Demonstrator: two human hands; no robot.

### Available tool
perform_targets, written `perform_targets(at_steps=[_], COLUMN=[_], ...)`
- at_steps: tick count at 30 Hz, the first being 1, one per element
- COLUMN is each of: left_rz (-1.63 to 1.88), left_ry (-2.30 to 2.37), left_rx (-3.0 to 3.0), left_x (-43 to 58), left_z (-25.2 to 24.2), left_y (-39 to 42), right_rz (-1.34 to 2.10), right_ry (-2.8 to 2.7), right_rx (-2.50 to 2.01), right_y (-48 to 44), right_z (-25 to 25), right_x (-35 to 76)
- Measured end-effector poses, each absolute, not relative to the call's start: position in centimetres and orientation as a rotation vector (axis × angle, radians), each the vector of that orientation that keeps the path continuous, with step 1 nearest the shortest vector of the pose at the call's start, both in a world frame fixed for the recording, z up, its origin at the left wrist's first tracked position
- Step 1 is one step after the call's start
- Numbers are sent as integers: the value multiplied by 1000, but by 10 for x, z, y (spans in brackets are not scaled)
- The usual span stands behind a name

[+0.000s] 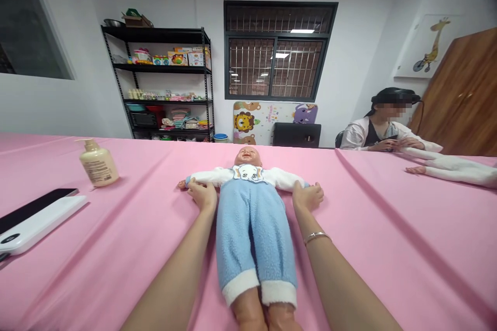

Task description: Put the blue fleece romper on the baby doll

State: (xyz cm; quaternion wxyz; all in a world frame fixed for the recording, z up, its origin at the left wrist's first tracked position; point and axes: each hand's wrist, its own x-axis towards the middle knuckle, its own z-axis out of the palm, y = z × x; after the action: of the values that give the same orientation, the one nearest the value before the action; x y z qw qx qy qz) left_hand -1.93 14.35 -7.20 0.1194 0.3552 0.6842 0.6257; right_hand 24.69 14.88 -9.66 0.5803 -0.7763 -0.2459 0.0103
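Observation:
A baby doll point(252, 217) lies on its back on the pink-covered table, head away from me and feet towards me. It wears fluffy blue trousers with white cuffs and a white top with an animal face on the chest. Both its arms stretch out sideways. My left hand point(204, 195) is closed around the doll's forearm on the left, near the blue sleeve cuff. Around the other forearm, by its cuff, my right hand point(308, 196) is closed too; a bracelet point(317, 237) sits on that wrist. The doll's hand on the right is hidden behind my fingers.
A pump bottle point(98, 164) stands at the left, with a black phone point(37, 207) and a white power bank-like device point(46, 223) nearer me. Across the table at right, a person point(382, 126) handles another doll point(450, 165). Shelves point(163, 68) with toys stand behind.

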Motion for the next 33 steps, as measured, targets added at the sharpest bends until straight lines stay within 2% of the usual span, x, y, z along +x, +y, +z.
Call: perform_targets(at_steps=[10,16,22,26,28,33], left_rz=[1741,1464,1301,975,927,1109], left_ry=[2024,1686,1330,1116,1243,1639], left_rx=[1210,1546,1773,1955,2001,1977], left_x=[-20,-18,-28,-47,-50,-39], left_z=[-70,-77,-75,-68,-67,-71], left_y=[136,131,122,127,130,130], right_rz=[-28,-42,874,1145,1063,619], right_ry=[-908,-1212,-1534,-1563,-1542,-1475], right_rx=[-1751,-1603,-1090,-1082,-1145,-1344], right_y=[127,109,96,90,94,111], right_z=[-104,-106,-87,-74,-76,-90], right_x=[244,239,226,242,253,256])
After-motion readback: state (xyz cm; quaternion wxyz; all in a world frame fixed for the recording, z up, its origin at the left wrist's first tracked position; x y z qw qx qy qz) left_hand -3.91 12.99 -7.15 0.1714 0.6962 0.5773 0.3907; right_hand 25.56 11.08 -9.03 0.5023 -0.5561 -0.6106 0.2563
